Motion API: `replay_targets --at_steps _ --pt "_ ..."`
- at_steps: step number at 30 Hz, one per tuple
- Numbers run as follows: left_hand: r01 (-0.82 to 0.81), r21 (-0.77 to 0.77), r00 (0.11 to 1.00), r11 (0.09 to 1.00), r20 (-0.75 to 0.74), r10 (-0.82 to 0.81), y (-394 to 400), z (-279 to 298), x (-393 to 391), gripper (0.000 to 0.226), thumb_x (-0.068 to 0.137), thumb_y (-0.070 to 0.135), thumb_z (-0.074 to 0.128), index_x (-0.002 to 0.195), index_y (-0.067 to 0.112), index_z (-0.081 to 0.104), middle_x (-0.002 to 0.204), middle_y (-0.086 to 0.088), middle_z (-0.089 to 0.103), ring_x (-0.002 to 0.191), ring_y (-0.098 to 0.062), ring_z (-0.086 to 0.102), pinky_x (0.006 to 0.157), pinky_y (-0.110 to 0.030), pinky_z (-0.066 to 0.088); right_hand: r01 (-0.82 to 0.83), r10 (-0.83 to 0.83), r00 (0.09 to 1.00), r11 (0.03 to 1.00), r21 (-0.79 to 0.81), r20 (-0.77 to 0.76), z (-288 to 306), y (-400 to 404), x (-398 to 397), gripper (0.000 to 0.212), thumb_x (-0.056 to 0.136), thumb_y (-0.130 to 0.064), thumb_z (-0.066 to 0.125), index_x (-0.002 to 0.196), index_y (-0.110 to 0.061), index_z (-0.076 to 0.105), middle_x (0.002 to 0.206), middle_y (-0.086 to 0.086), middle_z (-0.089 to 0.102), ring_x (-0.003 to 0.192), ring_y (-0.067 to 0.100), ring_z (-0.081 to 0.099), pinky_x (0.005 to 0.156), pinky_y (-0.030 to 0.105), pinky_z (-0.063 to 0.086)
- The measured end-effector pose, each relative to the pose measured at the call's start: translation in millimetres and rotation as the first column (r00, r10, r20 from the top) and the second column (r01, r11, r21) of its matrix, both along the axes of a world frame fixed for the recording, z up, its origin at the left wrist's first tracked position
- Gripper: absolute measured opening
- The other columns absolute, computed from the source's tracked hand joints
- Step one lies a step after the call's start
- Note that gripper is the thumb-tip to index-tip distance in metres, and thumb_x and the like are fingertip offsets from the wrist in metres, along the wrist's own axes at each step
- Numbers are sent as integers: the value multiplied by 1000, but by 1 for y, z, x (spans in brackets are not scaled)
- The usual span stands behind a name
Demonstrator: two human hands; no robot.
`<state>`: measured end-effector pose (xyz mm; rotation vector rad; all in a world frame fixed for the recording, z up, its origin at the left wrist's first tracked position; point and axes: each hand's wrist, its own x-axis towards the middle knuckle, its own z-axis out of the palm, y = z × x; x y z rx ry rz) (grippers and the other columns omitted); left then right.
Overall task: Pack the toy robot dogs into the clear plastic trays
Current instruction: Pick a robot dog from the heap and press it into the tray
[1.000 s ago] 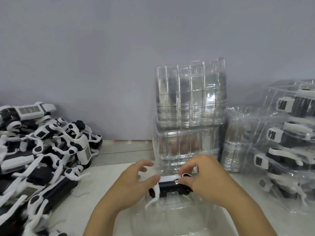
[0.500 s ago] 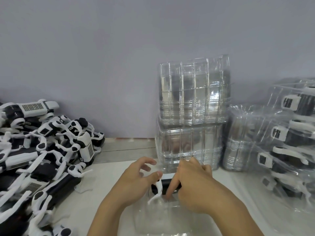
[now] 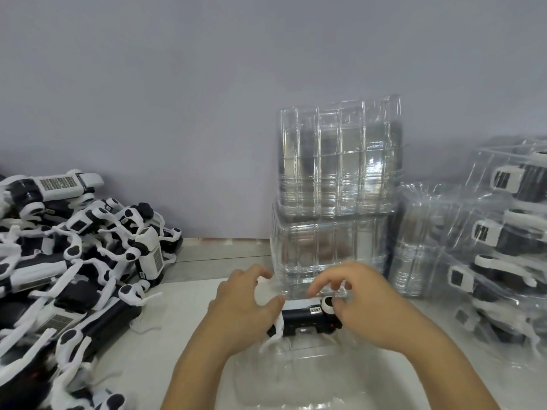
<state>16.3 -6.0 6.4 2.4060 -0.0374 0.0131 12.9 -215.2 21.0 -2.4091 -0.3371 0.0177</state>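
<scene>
Head view: dog [image 3: 305, 319] held in a two-handed grip, left hand [image 3: 241, 309] and right hand [image 3: 367, 309] pinching its ends, just above tray [image 3: 296, 377] on bench [image 3: 189, 318]. Right of grip, packed trays [image 3: 503, 241]; left, loose pile [image 3: 59, 261] waiting. Well short of finished.
</scene>
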Motion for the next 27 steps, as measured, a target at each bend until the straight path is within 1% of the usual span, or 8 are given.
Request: replay_targets --at_steps 3,6,10,14,17,20,23,27 --pt "-23 258 999 966 47 11 -26 4 -6 56 84 65 54 134 45 38 135 12 40 132 -20 33 110 -44 24 17 -17 1000 1000 11 -14 -2 -7 2 46 89 -4 55 83 -48 69 103 -10 55 91 4 55 64 13 45" --pt "-1 411 999 912 -39 18 -50 -2 -12 88 72 85 48 144 42 20 144 6 31 141 -34 18 113 -58 7 14 -14 1000 1000 14 -28 -3 -7 2 44 90 -8 54 86 -49 68 100 -11 55 89 5 57 64 15 46" --pt "-41 498 993 866 -80 93 -55 -6 -11 102 70 83 55 150 39 8 149 0 23 143 -38 11 113 -62 8 3 -2 999 1000 23 -46 -6 -9 2 41 94 -12 52 93 -51 66 102 -12 52 91 5 58 64 17 46" --pt "0 483 993 876 -102 56 -53 -4 -10 94 75 72 58 149 39 9 146 2 25 141 -34 12 110 -54 19 6 -4 998 999 34 -56 -6 -9 1 37 97 -15 53 93 -49 66 101 -13 52 92 6 59 63 16 48" --pt "65 397 996 916 -88 -33 -41 1 -11 88 77 78 53 147 43 14 147 8 27 144 -28 11 111 -49 20 9 -7 999 999 45 -53 -5 -9 1 36 97 -15 55 93 -49 67 100 -13 52 92 6 57 66 17 48" --pt "212 242 974 947 -135 -183 -27 12 -13 97 54 91 55 138 60 16 146 22 23 145 -12 10 116 -46 19 8 -5 999 998 67 -49 -5 -10 1 35 96 -15 57 94 -48 67 99 -12 54 92 7 58 69 18 50" --pt "334 192 937 923 -171 -304 -20 20 -17 95 38 86 69 120 71 25 138 32 18 140 -5 13 115 -41 15 12 -9 999 997 74 -43 -5 -10 2 33 94 -15 58 91 -46 69 99 -11 55 92 5 58 71 19 51" --pt "371 257 923 892 -207 -324 -21 20 -20 93 46 66 88 122 66 33 146 29 2 146 -6 -2 121 -51 -3 12 -7 999 995 98 -47 -5 -12 1 34 94 -15 59 93 -47 69 98 -10 57 94 4 57 73 18 50"
